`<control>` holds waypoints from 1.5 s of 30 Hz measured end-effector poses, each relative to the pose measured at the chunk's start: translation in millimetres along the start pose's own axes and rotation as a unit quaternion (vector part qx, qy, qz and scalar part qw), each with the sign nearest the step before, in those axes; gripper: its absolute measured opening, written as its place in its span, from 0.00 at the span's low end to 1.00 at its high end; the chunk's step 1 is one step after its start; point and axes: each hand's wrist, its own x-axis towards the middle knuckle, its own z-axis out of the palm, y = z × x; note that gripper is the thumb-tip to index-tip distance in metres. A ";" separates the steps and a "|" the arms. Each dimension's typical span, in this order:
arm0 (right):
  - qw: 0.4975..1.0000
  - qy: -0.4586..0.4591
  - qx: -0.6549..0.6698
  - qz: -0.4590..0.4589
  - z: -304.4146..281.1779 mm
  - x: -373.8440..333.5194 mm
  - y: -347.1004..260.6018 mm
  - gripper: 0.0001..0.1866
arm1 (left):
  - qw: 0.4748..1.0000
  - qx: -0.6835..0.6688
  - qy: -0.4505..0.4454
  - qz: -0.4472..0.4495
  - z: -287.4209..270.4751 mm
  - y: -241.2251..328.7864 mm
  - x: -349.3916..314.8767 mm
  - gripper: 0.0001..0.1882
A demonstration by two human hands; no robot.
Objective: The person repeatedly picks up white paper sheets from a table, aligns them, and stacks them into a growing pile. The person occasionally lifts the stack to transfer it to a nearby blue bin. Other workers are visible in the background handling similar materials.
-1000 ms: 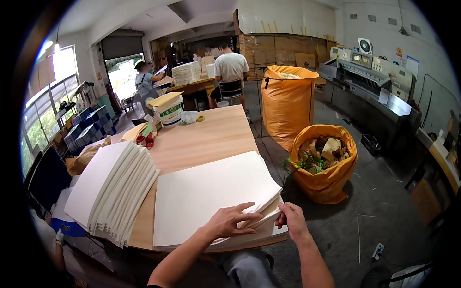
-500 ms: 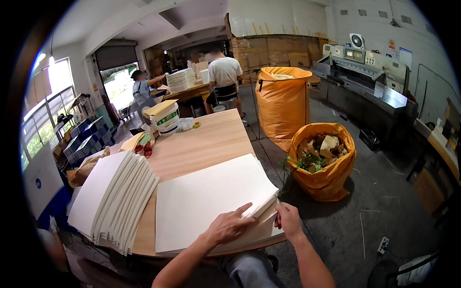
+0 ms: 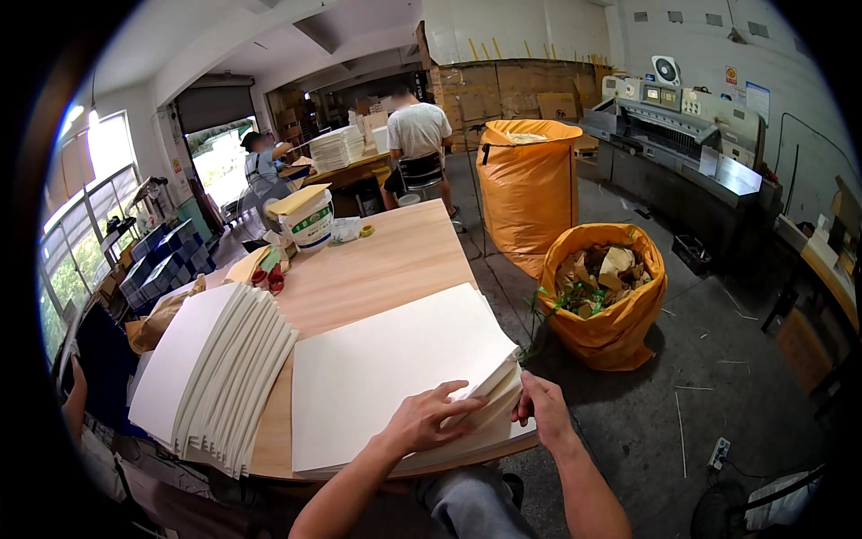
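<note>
A stack of large white paper sheets (image 3: 386,368) lies at the table's near edge in front of me. Its right near corner is raised, and several sheet edges show there, spread apart. My left hand (image 3: 429,420) rests on the stack beside that corner, its fingers stretched out and apart, fingertips by the lifted edges. At the same corner my right hand (image 3: 546,411) is closed in a pinch against the sheet edges; how many sheets it holds is hidden. To the left, a second pile of white sheets (image 3: 211,359) leans in a staggered fan.
The wooden table (image 3: 395,260) carries a white bucket (image 3: 312,225) and a tape roll (image 3: 366,231). Right of it stand two orange sacks (image 3: 530,198), the nearer full of scraps. A large machine (image 3: 673,135) is at back right. Another person's hand (image 3: 75,395) shows far left; two people work behind.
The sheets at the raised corner are spread a little further apart, and my left hand's fingers have bent slightly. At far left, a white panel has gone from view and another person's hand has appeared.
</note>
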 end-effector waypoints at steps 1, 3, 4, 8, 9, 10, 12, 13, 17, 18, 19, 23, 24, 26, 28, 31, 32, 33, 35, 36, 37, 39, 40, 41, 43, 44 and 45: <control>1.000 0.002 -0.002 -0.003 1.1 -0.9 -0.6 0.20 | 1.000 0.010 -0.004 -0.006 -0.4 -0.3 -0.7 0.21; 0.967 0.057 -0.230 -0.092 -0.5 3.1 12.9 0.19 | 0.999 -0.004 -0.007 -0.038 -5.2 7.6 4.2 0.21; 0.927 0.083 -0.340 -0.134 -0.2 4.5 17.9 0.19 | 0.998 -0.011 -0.009 -0.055 -6.8 10.5 5.8 0.21; 0.998 0.005 0.063 0.015 0.9 5.4 1.2 0.16 | 1.000 -0.001 -0.007 -0.001 3.3 -9.0 -0.2 0.16; 0.997 0.011 0.073 0.022 2.5 5.7 0.9 0.16 | 1.000 0.005 -0.005 0.001 1.6 -2.3 -0.6 0.16; 0.997 0.012 0.078 0.025 3.8 5.7 1.7 0.16 | 1.000 0.012 -0.003 0.003 0.0 3.7 -0.8 0.17; 0.996 0.018 0.083 0.031 2.6 3.9 3.6 0.16 | 1.000 0.008 0.022 0.007 0.5 7.2 0.0 0.21; 0.996 0.018 0.077 0.030 3.8 2.7 2.5 0.16 | 1.000 0.001 0.024 0.004 -0.1 6.3 -0.1 0.22; 0.997 0.010 0.071 0.013 -1.6 2.5 4.3 0.17 | 1.000 -0.017 -0.003 -0.010 -1.9 4.9 3.3 0.23; 0.997 0.014 0.073 0.008 -4.0 0.5 3.6 0.18 | 1.000 -0.023 -0.001 -0.003 0.0 3.6 5.1 0.24; 0.997 0.008 0.079 0.006 -1.8 -0.8 3.5 0.18 | 1.000 -0.021 0.000 -0.005 -2.4 3.1 2.1 0.24; 0.998 0.009 0.052 -0.022 -5.4 -1.6 9.9 0.20 | 1.000 -0.019 -0.016 0.019 -2.1 0.3 4.6 0.24; 0.999 0.026 0.011 -0.022 -2.1 -1.3 10.7 0.20 | 1.000 -0.009 -0.014 0.010 -2.5 0.9 3.6 0.24; 0.994 0.055 -0.084 -0.044 1.7 -0.7 13.3 0.19 | 1.000 0.010 -0.011 -0.006 -1.4 3.2 2.5 0.25; 0.975 0.078 -0.191 -0.085 3.5 0.8 17.3 0.18 | 1.000 0.016 -0.022 -0.015 -1.2 5.9 4.8 0.24; 0.999 0.014 0.039 0.001 -4.3 4.4 7.0 0.16 | 0.999 0.019 -0.023 0.012 4.9 -7.0 0.7 0.20; 0.999 0.018 0.051 0.004 -2.7 3.7 5.3 0.15 | 0.999 0.019 -0.020 0.028 3.7 -8.5 2.0 0.19; 0.998 0.023 0.062 0.008 -0.2 2.2 4.0 0.15 | 0.999 0.027 -0.018 0.024 2.7 -4.9 2.0 0.19; 0.996 0.027 0.081 0.009 0.9 2.1 4.1 0.15 | 0.999 0.039 -0.019 0.015 0.8 8.8 1.8 0.20; 0.996 0.028 0.087 0.007 0.4 2.2 5.6 0.15 | 0.999 0.031 -0.010 0.015 2.2 8.6 2.3 0.21; 0.995 0.028 0.094 0.004 0.0 2.2 7.0 0.15 | 1.000 0.023 -0.001 0.014 3.7 7.7 2.7 0.22; 0.997 0.026 0.071 0.000 -1.0 1.8 8.0 0.16 | 1.000 0.008 0.003 0.009 4.9 6.4 1.3 0.23; 0.998 0.025 0.059 -0.001 -1.6 1.3 8.5 0.16 | 1.000 0.001 -0.003 0.005 3.8 5.6 0.4 0.24; 0.991 0.073 -0.071 -0.084 -2.6 -1.2 9.2 0.16 | 1.000 -0.004 -0.005 -0.001 2.1 4.7 0.3 0.24; 0.900 0.160 -0.321 -0.247 -6.0 -15.7 16.3 0.16 | 1.000 -0.016 0.000 0.004 1.5 3.2 0.8 0.24; 0.861 0.178 -0.375 -0.294 -6.8 -22.9 20.5 0.15 | 1.000 -0.022 0.003 0.008 1.5 2.2 1.4 0.24; 0.816 0.195 -0.426 -0.339 -7.3 -30.7 25.5 0.14 | 1.000 -0.022 0.004 0.009 0.9 1.3 1.3 0.24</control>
